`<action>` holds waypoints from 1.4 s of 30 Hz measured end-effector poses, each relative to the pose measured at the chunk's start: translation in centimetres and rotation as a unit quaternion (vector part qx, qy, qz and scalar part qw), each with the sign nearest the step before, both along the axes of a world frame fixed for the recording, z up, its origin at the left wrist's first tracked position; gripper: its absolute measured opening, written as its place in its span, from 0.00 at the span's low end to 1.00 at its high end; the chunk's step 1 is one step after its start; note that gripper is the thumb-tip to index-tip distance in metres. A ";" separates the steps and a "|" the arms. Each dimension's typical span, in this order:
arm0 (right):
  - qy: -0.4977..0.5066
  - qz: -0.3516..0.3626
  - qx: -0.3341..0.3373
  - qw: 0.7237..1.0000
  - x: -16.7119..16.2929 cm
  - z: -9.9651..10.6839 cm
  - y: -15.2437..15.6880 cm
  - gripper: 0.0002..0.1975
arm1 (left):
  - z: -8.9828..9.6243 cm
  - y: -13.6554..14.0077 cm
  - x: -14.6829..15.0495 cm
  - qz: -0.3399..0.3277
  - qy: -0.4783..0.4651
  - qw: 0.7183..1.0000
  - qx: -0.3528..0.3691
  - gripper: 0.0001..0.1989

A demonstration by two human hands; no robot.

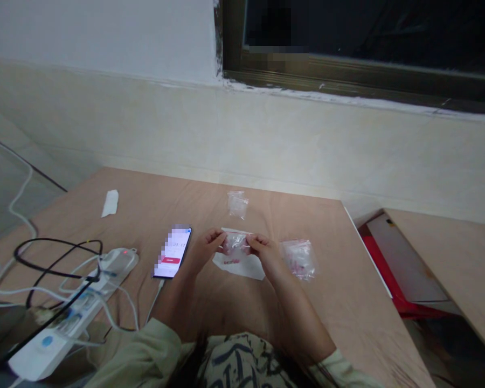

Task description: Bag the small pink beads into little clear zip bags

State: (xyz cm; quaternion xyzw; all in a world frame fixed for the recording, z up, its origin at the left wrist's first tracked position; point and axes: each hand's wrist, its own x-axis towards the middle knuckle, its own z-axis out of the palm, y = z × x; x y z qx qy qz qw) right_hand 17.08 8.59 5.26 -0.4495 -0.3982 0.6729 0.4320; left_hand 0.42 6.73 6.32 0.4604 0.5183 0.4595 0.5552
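Note:
Between my two hands a small clear zip bag (pixel 236 243) is stretched out, its reddish top edge facing away from me. My left hand (pixel 208 247) pinches the bag's left upper corner with thumb and fingers. The right corner is pinched the same way by my right hand (pixel 264 249). Under the bag lies a white sheet of paper (pixel 246 268) with small reddish bits on it, too small to name. To the right of my right hand rests a pile of clear zip bags (pixel 299 258) with some pink showing. Farther back are more small clear bags (pixel 237 205).
A lit phone (pixel 173 253) with a charging cable lies left of my left hand. At the left edge, a white power strip (pixel 84 307) carries tangled black and white cables. A white paper scrap (pixel 110 203) is at the back left. The wooden table (pixel 331 302) meets the wall behind.

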 end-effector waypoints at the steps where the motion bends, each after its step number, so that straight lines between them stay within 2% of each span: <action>1: 0.012 -0.003 -0.010 1.000 -0.1 0.0 -0.1 0.11 | -0.1 -0.1 0.0 0.003 -0.004 1.000 -0.004 0.10; 12: 0.079 -0.027 -0.060 0.995 -0.4 1.2 -0.4 0.07 | -0.2 -0.1 0.3 -0.048 -0.023 0.999 0.001 0.11; 18: 0.108 -0.043 -0.086 0.990 -0.7 1.3 0.1 0.06 | -0.1 0.6 0.4 -0.049 -0.016 0.999 -0.007 0.12; 23: 0.131 -0.022 -0.103 0.986 -1.0 0.9 -0.2 0.08 | -0.5 0.5 0.5 -0.028 -0.023 0.999 -0.016 0.12; 28: 0.127 -0.013 -0.116 0.985 -1.1 0.3 -0.8 0.10 | -0.7 -0.2 0.7 -0.011 -0.022 0.999 -0.048 0.11; 36: 0.105 0.000 -0.129 0.986 -1.2 0.7 -1.1 0.10 | -0.5 -0.4 1.0 -0.001 -0.016 0.999 -0.052 0.10; 42: 0.069 -0.016 -0.087 0.994 -0.8 0.1 -0.2 0.07 | -0.5 0.3 1.0 -0.035 0.001 0.999 -0.007 0.10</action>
